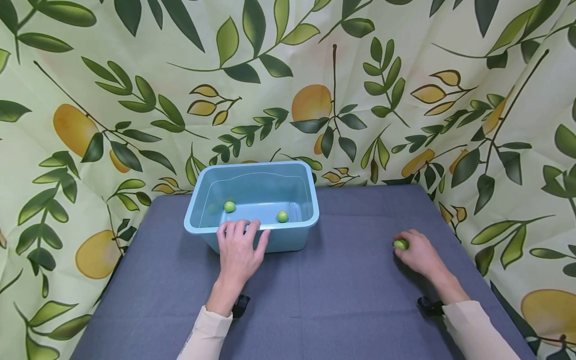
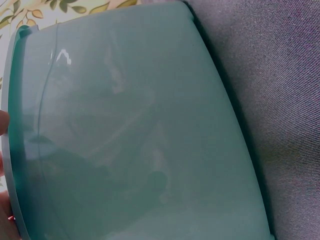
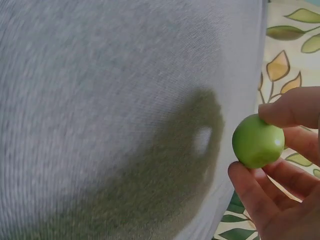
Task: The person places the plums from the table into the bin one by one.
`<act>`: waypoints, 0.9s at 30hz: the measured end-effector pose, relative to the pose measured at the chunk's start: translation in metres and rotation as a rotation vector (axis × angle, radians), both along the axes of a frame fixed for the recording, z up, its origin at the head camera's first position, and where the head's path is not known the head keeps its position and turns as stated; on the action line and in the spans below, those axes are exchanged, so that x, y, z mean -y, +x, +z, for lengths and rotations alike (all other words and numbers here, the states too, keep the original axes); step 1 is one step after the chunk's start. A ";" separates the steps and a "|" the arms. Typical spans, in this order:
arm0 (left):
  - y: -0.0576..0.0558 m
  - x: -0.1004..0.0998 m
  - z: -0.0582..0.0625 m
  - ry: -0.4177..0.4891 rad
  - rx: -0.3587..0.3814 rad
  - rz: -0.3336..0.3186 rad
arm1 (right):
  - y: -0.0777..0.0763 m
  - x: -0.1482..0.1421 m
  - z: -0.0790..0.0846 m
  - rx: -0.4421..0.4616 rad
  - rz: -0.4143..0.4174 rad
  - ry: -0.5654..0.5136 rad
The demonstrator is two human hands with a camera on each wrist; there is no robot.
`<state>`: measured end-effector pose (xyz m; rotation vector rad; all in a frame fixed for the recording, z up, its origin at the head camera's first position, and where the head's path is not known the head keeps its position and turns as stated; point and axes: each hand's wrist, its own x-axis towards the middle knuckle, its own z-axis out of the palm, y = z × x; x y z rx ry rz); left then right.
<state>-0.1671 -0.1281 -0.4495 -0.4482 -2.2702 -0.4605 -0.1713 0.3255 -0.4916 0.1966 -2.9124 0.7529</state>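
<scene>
A light-blue plastic tub (image 1: 252, 233) stands on the cloth toward the back, left of centre. Inside it, two small round limes, one lime (image 1: 229, 207) to the left and another lime (image 1: 282, 216) to the right, lie on the floor. My left hand (image 1: 240, 250) holds the tub's near rim, fingers hooked over it; the left wrist view has the tub's outer wall (image 2: 125, 120) filling most of it. At the right, my right hand (image 1: 420, 252) pinches a glossy green lime (image 3: 257, 141) between thumb and fingertips, raised above the cloth, its shadow below.
A grey-blue cloth (image 1: 342, 290) covers the table. Behind and at both sides hangs a curtain (image 1: 270, 105) printed with leaves and yellow fruit, close to the tub's back. Each wrist wears a black strap, such as the right strap (image 1: 429, 306).
</scene>
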 end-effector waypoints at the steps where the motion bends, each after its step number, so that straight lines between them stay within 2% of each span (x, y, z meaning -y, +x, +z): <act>1: 0.000 0.000 0.000 0.000 0.002 -0.001 | 0.000 0.001 0.001 -0.001 0.000 -0.015; 11: 0.000 0.001 0.000 -0.002 0.022 0.004 | 0.001 0.009 0.007 0.057 -0.014 -0.162; 27: 0.000 0.001 0.000 0.002 0.006 0.000 | -0.002 0.024 0.013 0.038 -0.007 -0.300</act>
